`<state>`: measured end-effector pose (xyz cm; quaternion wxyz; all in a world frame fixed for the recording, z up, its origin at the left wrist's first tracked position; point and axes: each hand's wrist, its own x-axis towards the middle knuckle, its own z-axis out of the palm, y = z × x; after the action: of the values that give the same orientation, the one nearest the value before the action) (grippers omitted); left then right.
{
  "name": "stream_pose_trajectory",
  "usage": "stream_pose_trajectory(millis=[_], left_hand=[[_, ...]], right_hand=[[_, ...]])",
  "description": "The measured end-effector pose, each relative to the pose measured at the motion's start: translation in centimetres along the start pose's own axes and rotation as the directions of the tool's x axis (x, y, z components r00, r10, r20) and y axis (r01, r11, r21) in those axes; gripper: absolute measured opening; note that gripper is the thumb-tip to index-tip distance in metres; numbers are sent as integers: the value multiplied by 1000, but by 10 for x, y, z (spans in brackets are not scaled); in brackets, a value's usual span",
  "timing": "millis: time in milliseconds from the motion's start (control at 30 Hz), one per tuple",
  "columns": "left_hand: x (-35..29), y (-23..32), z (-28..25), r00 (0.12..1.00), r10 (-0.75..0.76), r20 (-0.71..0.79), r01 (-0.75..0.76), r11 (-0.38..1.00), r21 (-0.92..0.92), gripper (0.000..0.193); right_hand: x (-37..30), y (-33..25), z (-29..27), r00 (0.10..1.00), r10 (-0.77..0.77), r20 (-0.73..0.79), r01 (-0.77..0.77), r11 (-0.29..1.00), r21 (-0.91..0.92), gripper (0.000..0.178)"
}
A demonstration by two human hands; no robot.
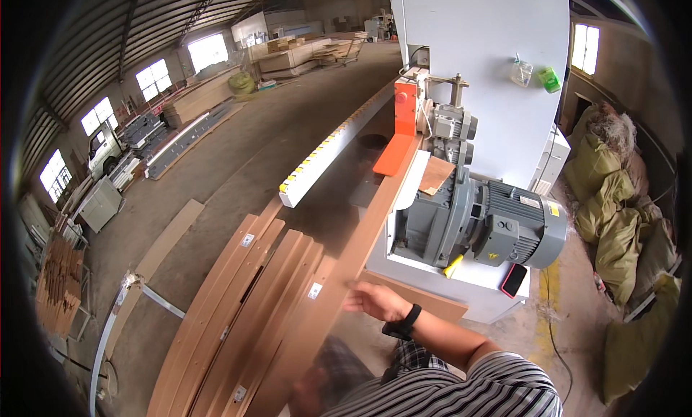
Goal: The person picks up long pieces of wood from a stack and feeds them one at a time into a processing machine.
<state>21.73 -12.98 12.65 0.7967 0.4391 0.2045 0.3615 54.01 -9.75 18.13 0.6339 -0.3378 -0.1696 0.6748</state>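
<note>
A long brown board runs from the lower middle up into the machine, past its orange guard. My right hand is beside the board's right edge, fingers stretched loosely toward it; whether the fingertips touch it I cannot tell. Low in the picture, my left hand is smeared by motion next to the same board's near part, and its fingers cannot be made out. Left of this board lies a stack of brown profiled boards with small white labels.
A grey motor sits on the machine's white base, with a phone near its corner. A white rail with yellow marks extends along the left. Metal tubing stands at the lower left; stuffed sacks line the right.
</note>
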Motion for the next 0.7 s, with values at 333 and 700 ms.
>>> stream_pose_trajectory(millis=[333, 700], left_hand=[[-3, 2, 4, 990, 135, 36, -133, 990, -54, 59], [-5, 2, 3, 998, 55, 13, -55, 998, -9, 55]], right_hand=[[5, -5, 5, 999, -34, 1, 34, 999, -16, 24], [9, -7, 3, 996, -91, 1, 91, 996, -16, 29]])
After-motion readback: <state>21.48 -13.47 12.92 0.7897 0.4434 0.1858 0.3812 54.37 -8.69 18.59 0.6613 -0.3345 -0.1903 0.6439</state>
